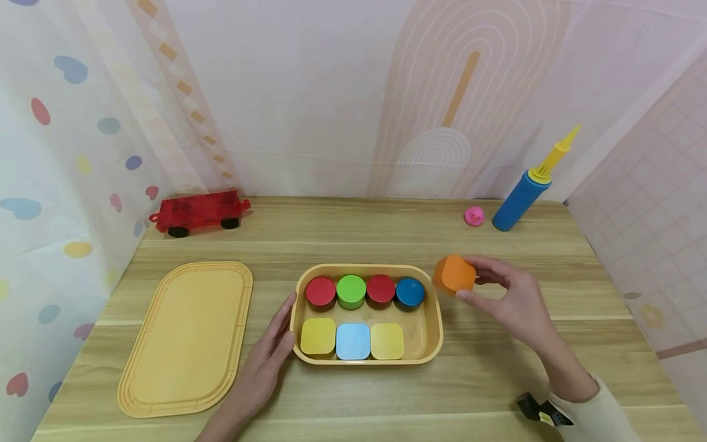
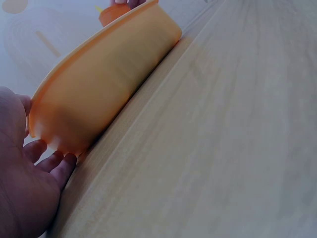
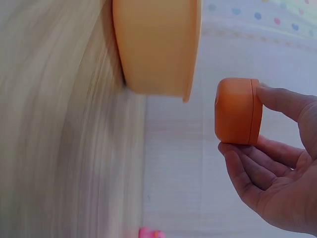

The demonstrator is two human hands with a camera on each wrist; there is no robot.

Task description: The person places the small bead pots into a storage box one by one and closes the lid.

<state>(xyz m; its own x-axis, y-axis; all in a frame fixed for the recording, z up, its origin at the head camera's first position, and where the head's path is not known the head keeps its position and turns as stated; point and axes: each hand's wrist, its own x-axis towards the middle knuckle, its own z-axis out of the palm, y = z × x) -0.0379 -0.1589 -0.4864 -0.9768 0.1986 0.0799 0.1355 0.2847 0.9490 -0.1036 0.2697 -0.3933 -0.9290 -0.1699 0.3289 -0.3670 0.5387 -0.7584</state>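
Observation:
In the head view my right hand [image 1: 513, 301] pinches an orange block [image 1: 458, 274] with rounded corners, just off the right end of a light-orange tub [image 1: 422, 331]. The right wrist view shows this block [image 3: 235, 111] raised above the table, thumb on one side and fingers on the other, a thin seam near one face. My left hand [image 1: 262, 362] rests its fingertips and thumb against the tub's left end. Inside the tub, a back row holds two red round pieces [image 1: 321, 291], a green one [image 1: 351, 291] and a blue one [image 1: 410, 292]; in front sit two yellow square pieces [image 1: 318, 336] and a light-blue one [image 1: 353, 341].
To the left lies a flat light-orange lid [image 1: 190, 337]. At the table's back stand a red toy wagon [image 1: 197, 210], a pink rubber duck [image 1: 474, 216] and a blue hand pump [image 1: 519, 199] with a yellow nozzle. Printed cloths hang behind and beside the table.

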